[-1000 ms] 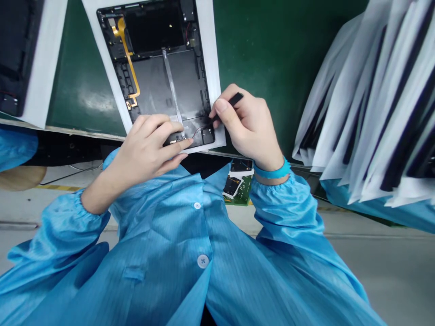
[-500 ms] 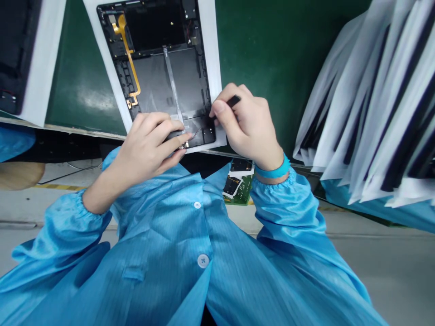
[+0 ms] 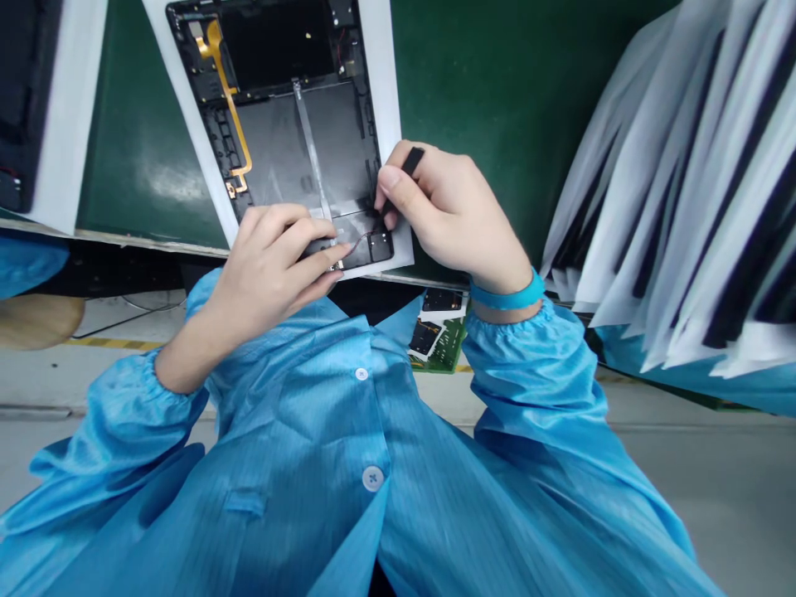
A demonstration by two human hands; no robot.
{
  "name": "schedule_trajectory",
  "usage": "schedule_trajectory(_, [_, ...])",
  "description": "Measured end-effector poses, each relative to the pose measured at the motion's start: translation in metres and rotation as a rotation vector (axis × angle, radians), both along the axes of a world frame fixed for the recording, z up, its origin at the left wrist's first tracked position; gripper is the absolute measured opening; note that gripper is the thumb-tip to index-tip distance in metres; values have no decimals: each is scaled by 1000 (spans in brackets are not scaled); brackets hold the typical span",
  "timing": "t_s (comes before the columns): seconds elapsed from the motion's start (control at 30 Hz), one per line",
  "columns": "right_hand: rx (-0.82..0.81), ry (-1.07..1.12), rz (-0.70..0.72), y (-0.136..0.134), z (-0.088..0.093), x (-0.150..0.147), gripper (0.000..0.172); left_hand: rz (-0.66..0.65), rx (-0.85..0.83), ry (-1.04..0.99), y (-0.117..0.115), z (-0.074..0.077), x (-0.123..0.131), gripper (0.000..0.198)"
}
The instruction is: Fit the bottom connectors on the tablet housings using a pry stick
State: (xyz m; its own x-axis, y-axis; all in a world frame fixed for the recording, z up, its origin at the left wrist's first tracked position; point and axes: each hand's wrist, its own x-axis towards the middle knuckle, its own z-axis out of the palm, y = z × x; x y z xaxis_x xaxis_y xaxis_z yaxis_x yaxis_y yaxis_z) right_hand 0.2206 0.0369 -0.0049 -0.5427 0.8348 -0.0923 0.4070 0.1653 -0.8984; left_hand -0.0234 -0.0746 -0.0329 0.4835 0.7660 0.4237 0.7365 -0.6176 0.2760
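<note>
An opened tablet housing (image 3: 279, 133) lies on a white sheet, with an orange flex cable (image 3: 233, 116) at its left and a grey ribbon cable (image 3: 309, 137) down the middle. My left hand (image 3: 279, 253) lies over its near edge. Thumb and forefinger close around a tiny part with gold-coloured spots, too small to name. From there a thin dark wire (image 3: 366, 235) runs right towards the near right corner. My right hand (image 3: 439, 199) grips a slim black stick-like tool (image 3: 414, 160), pointing down at the housing's right edge near the wire; its tip is hard to make out.
Green mat (image 3: 497, 99) covers the bench. Upright white sheets (image 3: 628, 157) with dark panels between them stand in a row at right. Another dark housing (image 3: 21, 91) on white sheet is at far left. Small dark pieces on a green board (image 3: 444, 352) appear below the bench edge.
My right hand has turned and shifted slightly left, tilting the black tool more upright, its lower end nearer the wire. The wire stands out more clearly. My left hand stays nearly still.
</note>
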Motion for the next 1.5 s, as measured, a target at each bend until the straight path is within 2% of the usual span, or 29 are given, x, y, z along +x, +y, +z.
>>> schedule_trajectory(0.1, [-28, 6, 12, 2, 1, 1, 53, -4, -5, 19, -1, 0, -1, 20])
schedule_trajectory(0.23, [-31, 2, 35, 3, 1, 4, 54, -23, -61, 57, -2, 0, -3, 31])
schedule_trajectory(0.37, [10, -25, 68, 3, 1, 5, 55, -31, 28, 103, -2, -1, -3, 33])
schedule_trajectory(0.47, [-5, -14, 27, 2, 1, 4, 56, -31, 89, 131, 0, 0, -1, 29])
schedule_trajectory(0.53, [15, 8, -1, -2, 2, 2, 57, -27, 74, 143, 1, 2, -1, 27])
schedule_trajectory(0.67, [124, 61, -35, -20, 2, 0, 60, -40, -39, 102, 4, 7, -7, 27])
schedule_trajectory(0.77, [115, 69, -61, -38, -1, -3, 58, -12, -156, 66, 3, 13, -16, 27])
schedule_trajectory(0.87, [90, 62, -89, -51, -7, -5, 53, -20, -191, 70, 1, 18, -21, 27])
schedule_trajectory(1.07, [107, 52, -123, -50, -15, -8, 44, -119, -443, 101, 3, 29, -14, 28])
schedule_trajectory(1.2, [96, 38, -108, -47, -16, -9, 43, -124, -499, 56, 9, 31, -11, 27])
schedule_trajectory(1.33, [97, 36, -90, -46, -14, -9, 47, -146, -439, 112, 10, 25, -16, 29])
schedule_trajectory(1.5, [169, 22, -60, -46, -13, -9, 54, -198, -198, 153, 11, 15, -27, 36])
